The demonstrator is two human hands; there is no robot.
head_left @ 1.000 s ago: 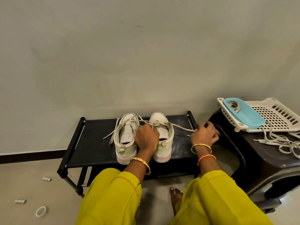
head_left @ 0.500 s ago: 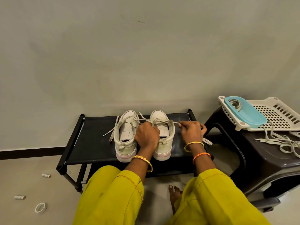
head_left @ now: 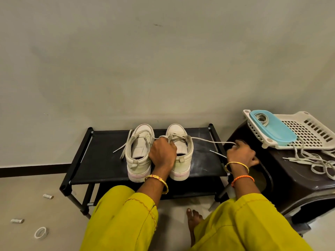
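Observation:
Two white sneakers stand side by side, heels toward me, on a low black rack (head_left: pixel 101 160). The left shoe (head_left: pixel 138 153) has a loose lace trailing to its left. My left hand (head_left: pixel 163 154) rests between the pair and grips the inner collar of the right shoe (head_left: pixel 182 156). A white lace (head_left: pixel 208 140) runs taut from that shoe's eyelets out to the right. My right hand (head_left: pixel 241 154) pinches the lace's far end beyond the rack's right edge, fingers curled.
A dark brown plastic stool (head_left: pixel 297 180) stands to the right, carrying a white slotted basket (head_left: pixel 311 133), a light blue tub (head_left: pixel 272 129) and several loose laces (head_left: pixel 315 160). A tape ring (head_left: pixel 41 232) and small rolls lie on the floor at left. My bare foot (head_left: pixel 193 220) is below.
My right hand has pulled the lace out to the right, from beside the right shoe to past the rack's edge, drawing it taut. My left hand has stayed on the shoe.

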